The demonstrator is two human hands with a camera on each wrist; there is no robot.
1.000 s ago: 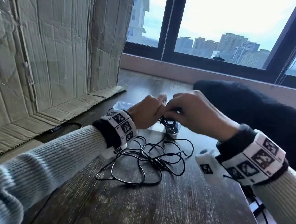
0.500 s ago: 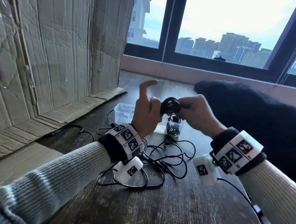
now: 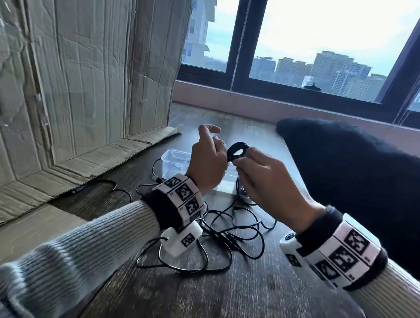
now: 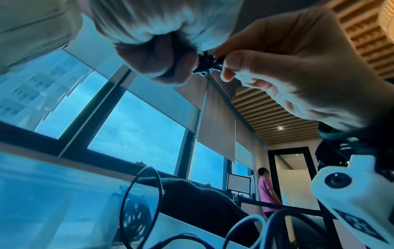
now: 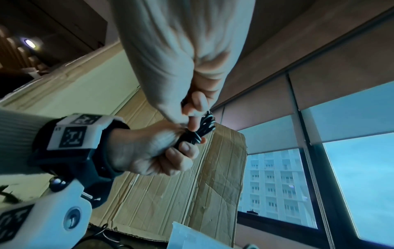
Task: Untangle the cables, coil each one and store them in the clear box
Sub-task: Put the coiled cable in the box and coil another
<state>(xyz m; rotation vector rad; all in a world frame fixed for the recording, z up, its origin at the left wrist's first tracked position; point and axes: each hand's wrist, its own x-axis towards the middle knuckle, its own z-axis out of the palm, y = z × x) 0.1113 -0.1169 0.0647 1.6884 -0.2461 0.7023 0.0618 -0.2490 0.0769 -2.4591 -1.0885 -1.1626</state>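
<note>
Head: left hand (image 3: pixel 207 162) and right hand (image 3: pixel 265 182) pinch a coiled black cable (image 3: pixel 238 151) above the clear box (image 3: pixel 175 162); tangled cables (image 3: pixel 222 234) on counter (image 3: pixel 241 303). Left wrist: fingers clamp the coil (image 4: pixel 205 64). Right wrist: both grips closed round it (image 5: pixel 199 133).

Loose cable tangle (image 3: pixel 222 231) fronting the clear box (image 3: pixel 174 161), cardboard wall (image 3: pixel 71 68) left, dark cloth (image 3: pixel 368 184) right
</note>
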